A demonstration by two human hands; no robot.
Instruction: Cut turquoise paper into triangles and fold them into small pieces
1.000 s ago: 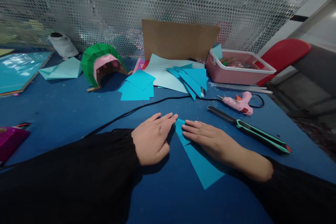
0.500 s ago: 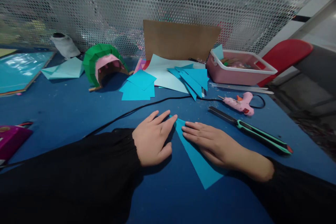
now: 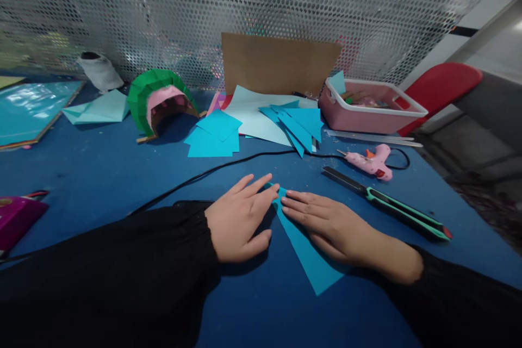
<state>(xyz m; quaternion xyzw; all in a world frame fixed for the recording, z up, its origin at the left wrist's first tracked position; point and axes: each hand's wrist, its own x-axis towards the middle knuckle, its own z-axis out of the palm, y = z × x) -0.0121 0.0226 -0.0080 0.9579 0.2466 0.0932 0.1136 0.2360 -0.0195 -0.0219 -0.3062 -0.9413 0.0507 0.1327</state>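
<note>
A folded triangle of bright blue paper (image 3: 308, 258) lies on the blue table (image 3: 101, 174) in front of me. My right hand (image 3: 332, 224) lies flat on its upper right part, fingers stretched out toward the tip. My left hand (image 3: 240, 218) rests flat just left of the paper, its fingertips touching the narrow tip. Both hands have fingers extended and grip nothing. Black sleeves cover both arms.
Behind the hands run a black cable (image 3: 212, 171), a pink glue gun (image 3: 369, 162) and a green-handled cutter (image 3: 389, 207). Farther back lie blue paper squares (image 3: 214, 133), folded blue triangles (image 3: 299, 119), a pink tray (image 3: 369, 103), brown cardboard (image 3: 279, 62) and a green-pink paper model (image 3: 157, 100). A perforated metal screen closes the back.
My left hand has shifted slightly right and its fingers have spread a little over the paper's tip. My right hand has stayed pressed on the paper.
</note>
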